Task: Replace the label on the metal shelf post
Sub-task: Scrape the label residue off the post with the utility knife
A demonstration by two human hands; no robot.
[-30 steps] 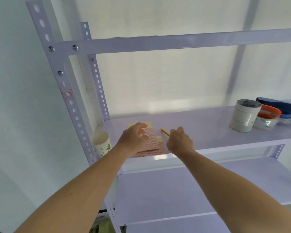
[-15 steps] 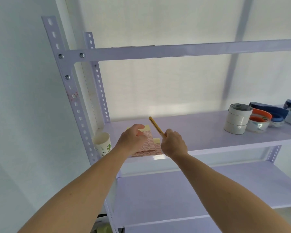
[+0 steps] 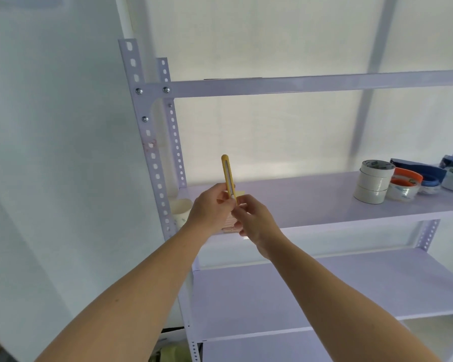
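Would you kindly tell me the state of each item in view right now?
Yellow cutter: upright, held by both hands.
Left hand: pinching cutter.
Right hand: pinching cutter.
Old label: reddish scraps on post.
Paper cup: upright on shelf.
White tape rolls: stacked.

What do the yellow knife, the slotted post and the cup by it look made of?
The yellow utility knife looks like glossy plastic, with a pale strip, perhaps metal, down its middle. The slotted post looks like painted steel: punched slots, bolt heads, pale lilac coat. The cup is likely paper, matte white with a print.
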